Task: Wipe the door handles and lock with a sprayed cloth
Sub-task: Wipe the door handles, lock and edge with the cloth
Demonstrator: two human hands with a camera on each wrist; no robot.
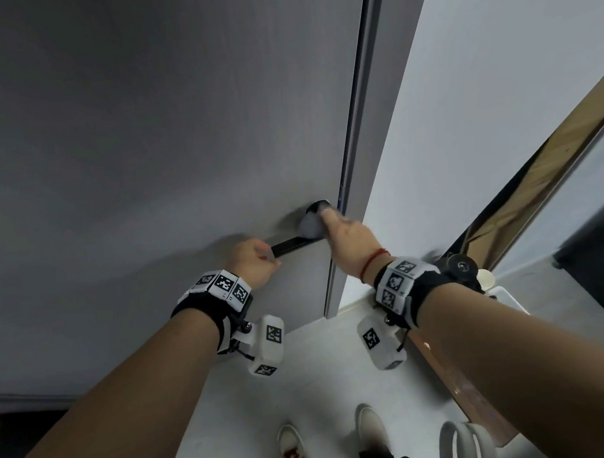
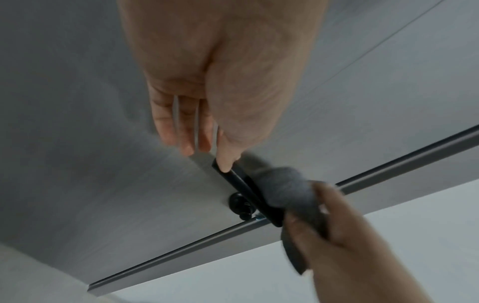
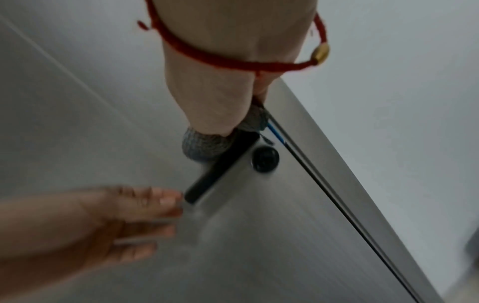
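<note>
A black lever handle (image 1: 289, 245) sticks out of the grey door (image 1: 140, 151), with a round black lock knob (image 1: 316, 205) just above its pivot. My right hand (image 1: 342, 230) grips a bunched grey cloth (image 1: 310, 227) and presses it on the pivot end of the handle (image 3: 220, 170), beside the lock knob (image 3: 265, 158). My left hand (image 1: 257, 260) is at the handle's free end. In the left wrist view its thumb tip touches that end of the handle (image 2: 242, 187) while the fingers (image 2: 181, 131) lie almost straight. The cloth (image 2: 290, 191) hides the handle's base.
The door's edge and grey frame (image 1: 365, 132) run just right of the lock, with a white wall (image 1: 465, 105) beyond. A mirror-like panel with a wooden strip (image 1: 551, 177) leans at the right. My shoes (image 1: 294, 452) stand on the pale floor below.
</note>
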